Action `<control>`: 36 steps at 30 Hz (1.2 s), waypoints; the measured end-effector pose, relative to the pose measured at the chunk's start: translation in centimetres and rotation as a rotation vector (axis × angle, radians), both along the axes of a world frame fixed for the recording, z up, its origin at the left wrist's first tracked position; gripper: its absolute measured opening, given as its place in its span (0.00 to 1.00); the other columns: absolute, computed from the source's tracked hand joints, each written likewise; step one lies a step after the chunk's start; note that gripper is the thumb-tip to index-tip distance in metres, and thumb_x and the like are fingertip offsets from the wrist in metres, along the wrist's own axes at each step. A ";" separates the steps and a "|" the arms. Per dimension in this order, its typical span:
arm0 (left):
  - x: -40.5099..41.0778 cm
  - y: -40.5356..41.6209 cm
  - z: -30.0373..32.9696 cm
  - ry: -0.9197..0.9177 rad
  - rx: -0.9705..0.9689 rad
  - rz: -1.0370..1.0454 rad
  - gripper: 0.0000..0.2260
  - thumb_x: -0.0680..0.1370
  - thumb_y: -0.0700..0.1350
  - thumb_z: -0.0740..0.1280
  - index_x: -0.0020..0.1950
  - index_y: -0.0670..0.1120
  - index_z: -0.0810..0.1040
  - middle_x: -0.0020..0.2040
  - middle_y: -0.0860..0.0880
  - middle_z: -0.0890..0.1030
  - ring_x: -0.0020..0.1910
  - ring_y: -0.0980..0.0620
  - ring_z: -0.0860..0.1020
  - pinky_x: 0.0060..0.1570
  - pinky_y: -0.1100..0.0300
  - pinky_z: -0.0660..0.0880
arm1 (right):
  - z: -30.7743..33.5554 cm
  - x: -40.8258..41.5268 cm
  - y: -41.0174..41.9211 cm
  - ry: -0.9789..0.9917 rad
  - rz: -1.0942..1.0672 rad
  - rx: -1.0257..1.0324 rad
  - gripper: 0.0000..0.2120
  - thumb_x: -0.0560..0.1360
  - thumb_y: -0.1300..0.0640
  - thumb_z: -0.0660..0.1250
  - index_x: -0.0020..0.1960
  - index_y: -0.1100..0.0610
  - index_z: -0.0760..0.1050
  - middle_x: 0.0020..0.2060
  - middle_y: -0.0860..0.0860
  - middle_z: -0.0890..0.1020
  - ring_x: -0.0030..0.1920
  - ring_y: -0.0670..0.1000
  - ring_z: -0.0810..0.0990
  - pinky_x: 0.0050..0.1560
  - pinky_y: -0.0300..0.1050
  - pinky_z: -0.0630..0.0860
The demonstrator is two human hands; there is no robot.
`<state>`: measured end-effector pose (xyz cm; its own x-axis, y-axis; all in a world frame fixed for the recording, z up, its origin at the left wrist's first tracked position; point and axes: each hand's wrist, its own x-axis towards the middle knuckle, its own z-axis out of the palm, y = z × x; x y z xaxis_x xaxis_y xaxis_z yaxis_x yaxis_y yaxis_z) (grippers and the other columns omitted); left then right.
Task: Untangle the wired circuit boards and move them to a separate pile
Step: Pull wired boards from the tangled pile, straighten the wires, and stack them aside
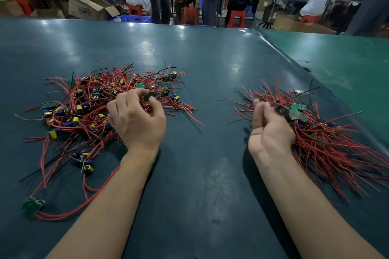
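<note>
Left hand (136,120) pinches a board (149,95) atop the tangled pile (90,109) beneath it. Right hand (271,128), fingers straight, presses the sorted pile (328,145) beside it. Risk: snagged wires dragging neighbouring boards along.

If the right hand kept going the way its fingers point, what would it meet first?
Probably nothing new: the right hand already lies against the sorted pile, fingers aimed away from the person. Ahead of the fingertips are that pile's far red wire ends, then bare table.
</note>
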<state>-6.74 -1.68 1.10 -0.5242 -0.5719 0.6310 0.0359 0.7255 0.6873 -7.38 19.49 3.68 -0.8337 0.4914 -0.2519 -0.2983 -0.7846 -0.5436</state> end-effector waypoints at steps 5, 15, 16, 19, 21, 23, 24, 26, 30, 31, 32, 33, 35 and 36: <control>0.1 -0.5 -0.3 -0.252 -0.185 0.136 0.15 0.75 0.47 0.64 0.61 0.47 0.76 0.64 0.43 0.73 0.68 0.40 0.65 0.65 0.44 0.60 | -0.6 0.1 -1.0 -0.109 0.252 0.073 0.10 0.80 0.61 0.66 0.41 0.64 0.75 0.31 0.56 0.82 0.29 0.49 0.83 0.28 0.34 0.78; -0.7 -1.8 -0.5 -0.387 -0.128 0.168 0.13 0.80 0.54 0.61 0.54 0.47 0.77 0.55 0.43 0.79 0.59 0.39 0.72 0.56 0.45 0.64 | -0.9 0.2 -1.5 -0.144 0.437 0.373 0.10 0.79 0.56 0.66 0.41 0.58 0.80 0.25 0.47 0.75 0.21 0.43 0.70 0.21 0.33 0.67; -0.7 -1.8 -0.5 -0.362 -0.116 0.168 0.13 0.81 0.54 0.60 0.54 0.46 0.76 0.54 0.43 0.79 0.58 0.39 0.73 0.56 0.44 0.64 | -0.9 0.2 -1.5 -0.138 0.451 0.377 0.10 0.79 0.56 0.66 0.41 0.58 0.80 0.25 0.47 0.75 0.21 0.43 0.70 0.21 0.33 0.66; -0.7 -2.2 -0.6 -0.302 -0.084 0.148 0.11 0.80 0.51 0.62 0.58 0.46 0.72 0.52 0.44 0.81 0.55 0.40 0.75 0.55 0.44 0.65 | -0.8 0.3 -1.6 -0.127 0.495 0.392 0.10 0.79 0.56 0.66 0.41 0.58 0.79 0.26 0.47 0.74 0.22 0.43 0.69 0.21 0.34 0.65; -0.8 -2.4 -0.6 -0.316 -0.053 0.148 0.16 0.79 0.54 0.62 0.62 0.46 0.68 0.50 0.44 0.82 0.54 0.40 0.76 0.56 0.44 0.65 | -0.8 0.3 -1.6 -0.121 0.512 0.403 0.10 0.79 0.56 0.66 0.41 0.57 0.80 0.26 0.47 0.75 0.22 0.43 0.69 0.21 0.34 0.65; -0.7 -2.5 -0.5 -0.314 -0.045 0.199 0.18 0.80 0.58 0.57 0.60 0.45 0.71 0.52 0.40 0.80 0.57 0.39 0.74 0.57 0.44 0.64 | -0.8 0.3 -1.6 -0.116 0.523 0.408 0.10 0.79 0.55 0.66 0.40 0.57 0.80 0.27 0.47 0.75 0.22 0.44 0.69 0.21 0.34 0.65; -0.7 -2.6 -0.4 -0.317 -0.066 0.246 0.18 0.81 0.58 0.56 0.58 0.44 0.73 0.55 0.39 0.79 0.60 0.38 0.71 0.58 0.43 0.63 | -0.8 0.3 -1.6 -0.114 0.528 0.409 0.10 0.79 0.55 0.66 0.40 0.57 0.80 0.27 0.47 0.75 0.22 0.44 0.69 0.21 0.35 0.65; -0.6 -3.0 -0.3 -0.387 -0.090 0.323 0.15 0.78 0.51 0.60 0.60 0.44 0.73 0.63 0.37 0.73 0.66 0.36 0.65 0.64 0.39 0.59 | -0.8 0.3 -1.5 -0.108 0.535 0.409 0.10 0.79 0.55 0.66 0.40 0.57 0.80 0.27 0.47 0.75 0.22 0.44 0.69 0.21 0.34 0.65; -0.7 -3.5 -0.4 -0.684 -0.066 0.313 0.23 0.73 0.44 0.64 0.68 0.43 0.67 0.70 0.36 0.65 0.69 0.35 0.61 0.68 0.38 0.54 | -0.8 0.2 -1.4 -0.106 0.548 0.411 0.10 0.78 0.55 0.66 0.40 0.56 0.80 0.27 0.47 0.75 0.22 0.44 0.69 0.21 0.35 0.65; -0.6 -3.6 -0.5 -0.679 -0.087 0.310 0.22 0.73 0.43 0.66 0.66 0.44 0.68 0.68 0.37 0.67 0.67 0.35 0.63 0.67 0.39 0.56 | -0.9 0.2 -1.4 -0.105 0.552 0.415 0.10 0.78 0.55 0.66 0.40 0.56 0.80 0.27 0.47 0.75 0.23 0.44 0.69 0.21 0.35 0.65; -0.6 -3.7 -0.5 -0.644 -0.099 0.305 0.21 0.72 0.41 0.67 0.65 0.45 0.70 0.66 0.37 0.69 0.65 0.35 0.65 0.65 0.39 0.58 | -0.9 0.2 -1.4 -0.103 0.555 0.419 0.10 0.78 0.55 0.66 0.40 0.56 0.80 0.27 0.47 0.75 0.23 0.44 0.69 0.21 0.35 0.65; -0.6 -3.9 -0.5 -0.594 -0.098 0.300 0.20 0.71 0.39 0.67 0.63 0.46 0.72 0.64 0.37 0.71 0.64 0.35 0.66 0.63 0.40 0.59 | -0.9 0.2 -1.4 -0.101 0.558 0.420 0.10 0.78 0.55 0.66 0.40 0.56 0.80 0.27 0.47 0.75 0.23 0.44 0.69 0.21 0.35 0.65; -0.5 -4.1 -0.5 -0.496 -0.089 0.291 0.18 0.71 0.38 0.67 0.61 0.47 0.75 0.60 0.38 0.75 0.61 0.36 0.69 0.61 0.42 0.60 | -0.9 0.2 -1.4 -0.100 0.558 0.422 0.10 0.78 0.55 0.66 0.40 0.56 0.80 0.27 0.47 0.75 0.23 0.44 0.69 0.21 0.35 0.65; -0.4 -4.1 -0.5 -0.465 -0.090 0.288 0.17 0.72 0.38 0.67 0.60 0.47 0.76 0.59 0.39 0.76 0.60 0.37 0.71 0.60 0.42 0.61 | -0.9 0.2 -1.4 -0.100 0.557 0.423 0.10 0.78 0.55 0.66 0.39 0.56 0.80 0.27 0.47 0.75 0.23 0.44 0.69 0.21 0.35 0.65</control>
